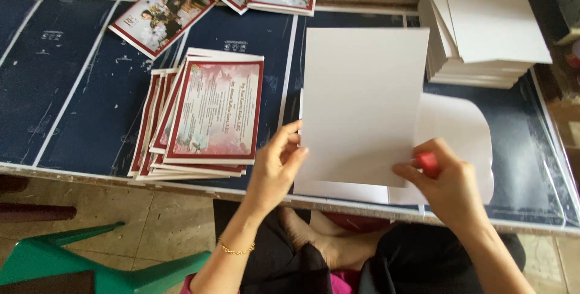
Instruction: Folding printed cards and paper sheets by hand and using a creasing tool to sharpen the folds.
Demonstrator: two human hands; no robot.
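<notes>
We pinch the blank white sheet [362, 104] by its edge with our left hand [275, 170] to steady it, while our right hand [450, 185], at four o'clock, closes on a red glue stick [428, 164], printed cards [208, 119] stacked at nine.

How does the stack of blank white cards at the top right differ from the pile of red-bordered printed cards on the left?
The stack of blank white cards is plain and tall; the pile of red-bordered printed cards shows pink artwork and is lower. The white stack sits fairly squared, its top cards skewed; the printed pile is fanned out sideways. Both rest untouched on the dark blue table.
</notes>
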